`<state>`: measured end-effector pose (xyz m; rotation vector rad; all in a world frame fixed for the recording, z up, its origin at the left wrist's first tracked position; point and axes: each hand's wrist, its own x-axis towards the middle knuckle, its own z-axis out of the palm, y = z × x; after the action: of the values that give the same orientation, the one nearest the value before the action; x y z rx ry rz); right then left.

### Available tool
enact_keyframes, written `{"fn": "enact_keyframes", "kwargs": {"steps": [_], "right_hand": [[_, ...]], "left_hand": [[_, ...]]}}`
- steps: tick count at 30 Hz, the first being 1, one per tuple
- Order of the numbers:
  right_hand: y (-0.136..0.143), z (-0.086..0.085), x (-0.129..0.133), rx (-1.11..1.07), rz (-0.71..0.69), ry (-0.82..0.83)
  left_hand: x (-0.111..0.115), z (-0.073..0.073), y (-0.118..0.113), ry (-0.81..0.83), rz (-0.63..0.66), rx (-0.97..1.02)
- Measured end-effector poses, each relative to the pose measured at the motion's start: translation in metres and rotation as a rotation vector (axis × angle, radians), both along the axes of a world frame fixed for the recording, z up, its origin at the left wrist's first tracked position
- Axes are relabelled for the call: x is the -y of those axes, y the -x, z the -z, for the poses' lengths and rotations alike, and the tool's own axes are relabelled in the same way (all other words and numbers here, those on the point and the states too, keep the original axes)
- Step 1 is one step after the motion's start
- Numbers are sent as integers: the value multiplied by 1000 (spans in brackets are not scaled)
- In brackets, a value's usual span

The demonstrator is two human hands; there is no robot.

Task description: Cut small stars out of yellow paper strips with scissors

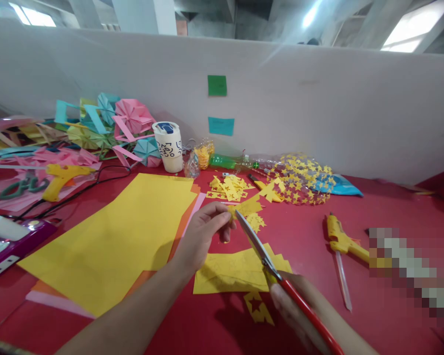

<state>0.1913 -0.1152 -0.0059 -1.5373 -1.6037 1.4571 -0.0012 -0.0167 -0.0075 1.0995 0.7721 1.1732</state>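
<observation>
My left hand (207, 231) pinches a small piece of yellow paper (248, 207) above the table. My right hand (299, 301) is closed around red-handled scissors (261, 246), whose blade tips reach the paper beside my left fingertips. Below the blades lie several yellow paper strips (229, 273) with faint pencil marks. Nearer me is a yellow scrap with a star-shaped hole (258, 306). A small heap of cut yellow stars (255, 223) lies just behind the held paper. Farther back is a pile of yellow offcuts (229, 187).
Large yellow sheets (126, 231) lie at left over orange and pink ones. Glue guns lie at left (59, 180) and right (342, 236). A white cup (168, 148), folded paper decorations (133, 116) and a star-covered plastic bottle (305, 180) stand along the partition (318, 103). A purple power strip (18, 246) is at far left.
</observation>
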Motion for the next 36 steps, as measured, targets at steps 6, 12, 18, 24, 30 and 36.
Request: {"fn": "enact_keyframes", "kwargs": {"steps": [6,12,18,24,30,36], "right_hand": [[-2,-1,5,-46,-12,103],[-3,-5,3,-21,-43,109],[-4,-4,2,-8,-39,86],[-4,-3,4,-10,-39,92],[-7,2,4,-14,-16,139],[-8,5,3,-41,12,173]], "left_hand": [[-1,-2,2,-41,44,-24],[-2,-1,5,-51,82,-37],[-3,-1,6,-22,75,-34],[-3,-1,6,-18,97,-26],[-4,2,6,0,116,-18],[-4,3,7,-8,139,-6]]}}
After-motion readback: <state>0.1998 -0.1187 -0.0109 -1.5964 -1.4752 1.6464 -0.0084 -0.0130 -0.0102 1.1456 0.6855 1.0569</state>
